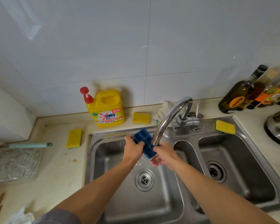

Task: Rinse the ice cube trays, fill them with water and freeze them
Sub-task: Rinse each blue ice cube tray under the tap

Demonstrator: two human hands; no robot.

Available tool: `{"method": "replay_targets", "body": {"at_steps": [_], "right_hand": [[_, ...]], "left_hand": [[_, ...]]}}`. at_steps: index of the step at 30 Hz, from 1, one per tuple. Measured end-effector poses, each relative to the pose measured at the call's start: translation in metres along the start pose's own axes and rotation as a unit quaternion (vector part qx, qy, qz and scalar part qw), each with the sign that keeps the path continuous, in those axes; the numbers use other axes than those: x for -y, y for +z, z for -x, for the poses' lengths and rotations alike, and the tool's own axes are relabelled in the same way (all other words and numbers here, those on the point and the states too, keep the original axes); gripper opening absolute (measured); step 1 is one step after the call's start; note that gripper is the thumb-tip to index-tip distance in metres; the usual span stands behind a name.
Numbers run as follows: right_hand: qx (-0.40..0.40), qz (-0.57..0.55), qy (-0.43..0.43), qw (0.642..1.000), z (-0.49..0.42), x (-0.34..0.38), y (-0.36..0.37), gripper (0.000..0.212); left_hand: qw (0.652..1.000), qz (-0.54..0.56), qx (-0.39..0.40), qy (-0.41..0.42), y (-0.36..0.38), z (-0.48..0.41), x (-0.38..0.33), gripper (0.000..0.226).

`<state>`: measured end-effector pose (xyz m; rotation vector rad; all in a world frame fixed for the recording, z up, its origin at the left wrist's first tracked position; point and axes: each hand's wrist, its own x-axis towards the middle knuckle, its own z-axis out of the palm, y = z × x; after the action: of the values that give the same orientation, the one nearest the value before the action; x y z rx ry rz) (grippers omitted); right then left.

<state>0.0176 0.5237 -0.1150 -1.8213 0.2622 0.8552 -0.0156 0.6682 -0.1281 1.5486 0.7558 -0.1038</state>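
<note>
A blue ice cube tray (143, 141) is held over the left basin of a steel double sink (91, 160), right under the mouth of the curved chrome tap (171, 117). The tray is tilted, its compartments facing up and toward the wall, and its far end reaches to the basin's back rim.

Both hands grip it. The left hand (133, 145) clasps the tray's edge at nine o'clock, with the thumb curled over the top. The right hand (162, 155) holds the near end at about four o'clock, its fingers wrapped onto the rim and underside. A pale blur that looks like water shows just below the tray, above the round drain (144, 179) at six o'clock.

On the desk (60, 167) around the sink:
- A yellow detergent bottle (107, 109) with a red pump stands at eleven o'clock from the tray, against the wall.
- One yellow sponge (141, 118) lies at twelve o'clock, beside a crumpled cloth (164, 109).
- A second sponge (74, 138) lies at nine o'clock.
- A third sponge (225, 126) sits on the sink's rim at two o'clock.
- Dark glass bottles (242, 92) are grouped at two o'clock, farther out.
- A teal-handled tool (29, 145) lies far out at nine o'clock, above a clear plastic sheet (11, 165).
</note>
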Motion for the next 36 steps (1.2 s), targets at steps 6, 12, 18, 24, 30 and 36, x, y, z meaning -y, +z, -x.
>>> {"method": "replay_targets", "body": {"at_steps": [6, 12, 18, 24, 30, 36], "right_hand": [[-0.072, 0.06, -0.033, 0.995, -0.002, -0.003, 0.006, 0.024], [-0.082, 0.126, -0.067, 0.986, 0.002, -0.007, 0.009, 0.023], [-0.015, 0.055, -0.042, 0.997, 0.003, -0.008, -0.004, 0.018], [-0.017, -0.01, -0.025, 1.0, 0.001, -0.004, -0.007, 0.018], [-0.062, 0.051, -0.021, 0.997, -0.003, -0.012, -0.002, 0.012], [-0.101, -0.047, -0.007, 0.994, -0.01, -0.016, -0.004, 0.013]], "left_hand": [[0.993, 0.083, 0.007, -0.086, 0.016, 0.007, 0.006, 0.025], [0.987, 0.095, 0.001, -0.131, 0.027, 0.014, 0.008, 0.023], [0.992, 0.021, 0.074, -0.097, 0.012, 0.011, 0.006, 0.027], [0.981, -0.099, 0.156, -0.049, 0.006, 0.011, -0.002, 0.025], [0.966, -0.212, 0.145, 0.013, 0.011, 0.009, -0.002, 0.022], [0.986, 0.027, 0.145, -0.078, 0.012, 0.018, 0.006, 0.028]]}}
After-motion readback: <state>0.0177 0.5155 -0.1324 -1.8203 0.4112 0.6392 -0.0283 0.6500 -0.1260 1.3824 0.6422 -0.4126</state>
